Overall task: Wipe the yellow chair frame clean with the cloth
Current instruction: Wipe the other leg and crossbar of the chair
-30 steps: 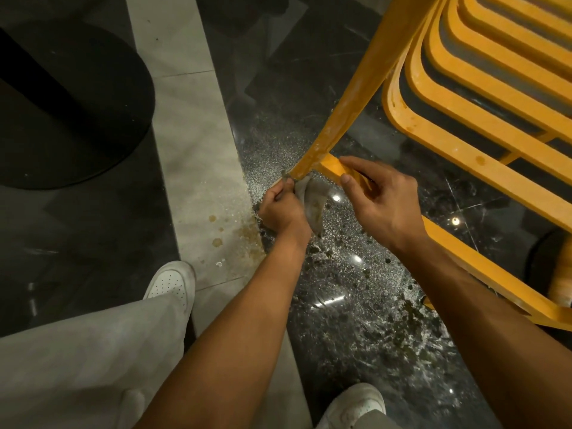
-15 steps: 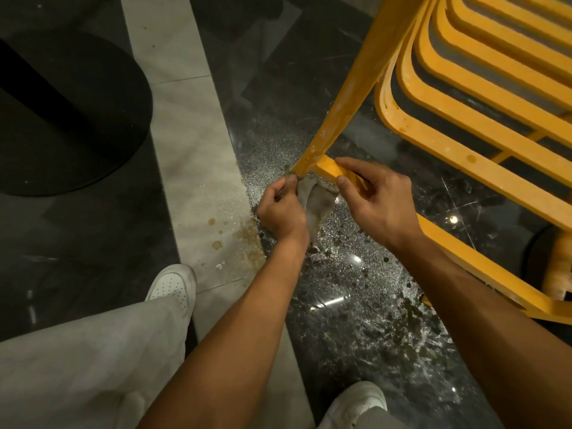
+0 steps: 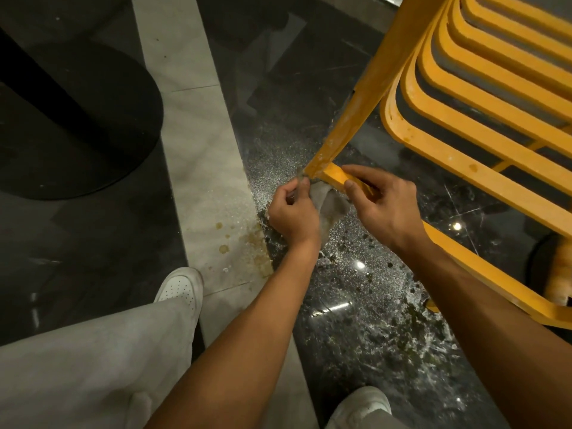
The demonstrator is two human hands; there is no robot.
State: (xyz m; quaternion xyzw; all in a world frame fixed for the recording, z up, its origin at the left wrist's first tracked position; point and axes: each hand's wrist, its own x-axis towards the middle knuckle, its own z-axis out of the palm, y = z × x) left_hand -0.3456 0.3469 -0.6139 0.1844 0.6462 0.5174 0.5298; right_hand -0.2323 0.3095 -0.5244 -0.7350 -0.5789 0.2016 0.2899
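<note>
Cloth (image 3: 329, 209) low on the chair frame (image 3: 365, 97), near the floor (image 3: 356, 320).
The left hand (image 3: 292, 212) pinched the soft, limp cloth there; the right hand (image 3: 383, 209) gripped the stiff rail (image 3: 335, 178) beside it, probably the steadiest hold.

Dark polished floor (image 3: 340, 72), crossed from the top edge toward the bottom by a pale tile strip (image 3: 192, 125). Left of the strip: a black round base (image 3: 77, 134). Brown stains (image 3: 247, 239) lie at the strip's right edge, and pale speckled residue (image 3: 371, 292) is scattered over the adjoining dark tile. Bottom: a grey trouser leg (image 3: 77, 366) and two white shoes (image 3: 181, 287), one of them on the strip.
</note>
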